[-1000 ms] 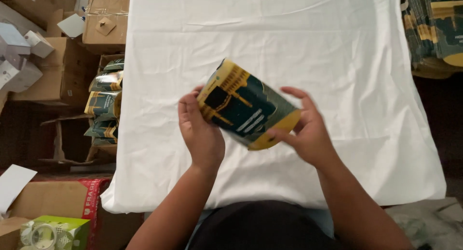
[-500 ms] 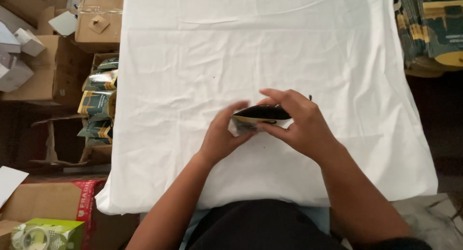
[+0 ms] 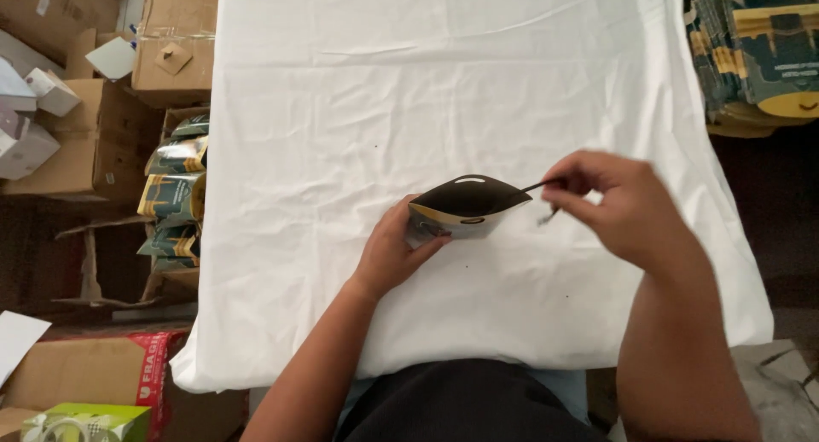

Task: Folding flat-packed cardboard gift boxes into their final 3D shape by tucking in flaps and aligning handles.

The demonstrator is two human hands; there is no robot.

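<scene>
A small pouch with a dark inside and a yellow-and-dark printed outside stands on the white cloth, its mouth spread wide and facing up. My left hand grips the pouch's left side. My right hand hovers just right of the pouch, fingers pinched on a thin dark strip that reaches toward the pouch's right corner. The strip is blurred and its kind is hard to tell.
A stack of flat printed pouches lies at the far right, off the table. On the left an open cardboard box holds more pouches. Several other cardboard boxes crowd the floor on the left, with a green box at the bottom left.
The pouch was held flat in both hands, then tipped on edge and pressed, and now stands with its mouth spread. My right hand has moved off it to the right.
</scene>
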